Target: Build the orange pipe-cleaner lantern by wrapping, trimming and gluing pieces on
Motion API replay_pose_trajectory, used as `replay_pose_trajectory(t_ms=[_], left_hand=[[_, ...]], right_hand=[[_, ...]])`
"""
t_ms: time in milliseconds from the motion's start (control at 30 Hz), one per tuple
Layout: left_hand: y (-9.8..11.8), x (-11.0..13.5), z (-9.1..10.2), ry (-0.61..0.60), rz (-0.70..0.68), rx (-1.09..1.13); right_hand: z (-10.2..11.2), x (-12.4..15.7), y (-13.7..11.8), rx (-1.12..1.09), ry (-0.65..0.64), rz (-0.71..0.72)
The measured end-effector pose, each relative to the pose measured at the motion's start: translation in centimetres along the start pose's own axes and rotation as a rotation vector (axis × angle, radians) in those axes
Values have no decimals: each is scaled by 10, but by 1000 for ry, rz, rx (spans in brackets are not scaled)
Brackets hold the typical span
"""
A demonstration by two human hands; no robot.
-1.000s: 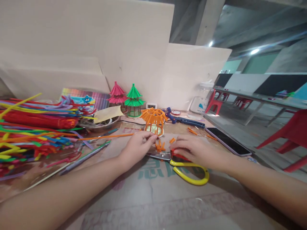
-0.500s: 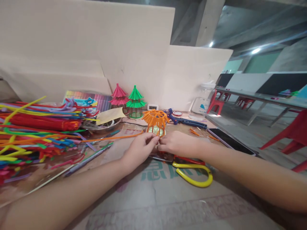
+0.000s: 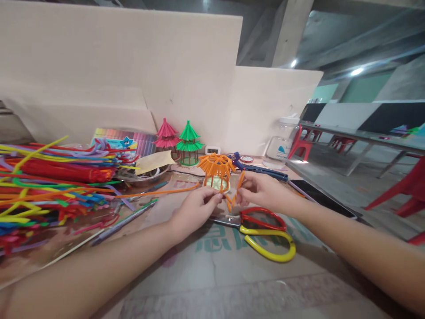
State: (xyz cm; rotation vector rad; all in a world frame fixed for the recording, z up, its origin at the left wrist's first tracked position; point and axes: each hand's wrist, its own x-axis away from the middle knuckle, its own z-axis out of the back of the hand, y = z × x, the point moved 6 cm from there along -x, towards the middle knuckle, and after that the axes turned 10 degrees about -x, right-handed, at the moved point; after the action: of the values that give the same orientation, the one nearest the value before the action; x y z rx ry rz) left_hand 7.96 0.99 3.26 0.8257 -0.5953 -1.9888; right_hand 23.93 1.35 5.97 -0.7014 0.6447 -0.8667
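Observation:
My left hand (image 3: 199, 208) is closed, thumb and fingers pinched around the end of a short orange pipe cleaner piece (image 3: 229, 204). Opposite it, my right hand (image 3: 259, 189) pinches the bent orange pipe cleaner (image 3: 240, 179); whether the pieces are joined I cannot tell. Just behind both hands stands a small pavilion (image 3: 216, 166) with an orange layered roof, thin posts and a pale round base. Scissors (image 3: 265, 243) with one red and one yellow handle lie in front of my hands, their blades partly under my left fingers.
Bundles of coloured pipe cleaners (image 3: 56, 177) fill the left side, beside a metal bowl (image 3: 149, 175). Pink (image 3: 166, 134) and green (image 3: 189, 138) pavilions stand behind. Blue-handled pliers (image 3: 265, 172), a phone (image 3: 320, 198) and a clear bottle (image 3: 280, 144) are at the right.
My right hand has drawn away to the right and up from my left hand, bringing the bent orange pieces into sight. More of the scissors' red handle shows. My left hand stays nearly in place.

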Motion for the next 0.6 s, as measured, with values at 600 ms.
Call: replay_pose_trajectory(t_ms=[600], left_hand=[[10,2,-9,-190,-119,40]], right_hand=[[-41,-3,17,-692,133,-51]])
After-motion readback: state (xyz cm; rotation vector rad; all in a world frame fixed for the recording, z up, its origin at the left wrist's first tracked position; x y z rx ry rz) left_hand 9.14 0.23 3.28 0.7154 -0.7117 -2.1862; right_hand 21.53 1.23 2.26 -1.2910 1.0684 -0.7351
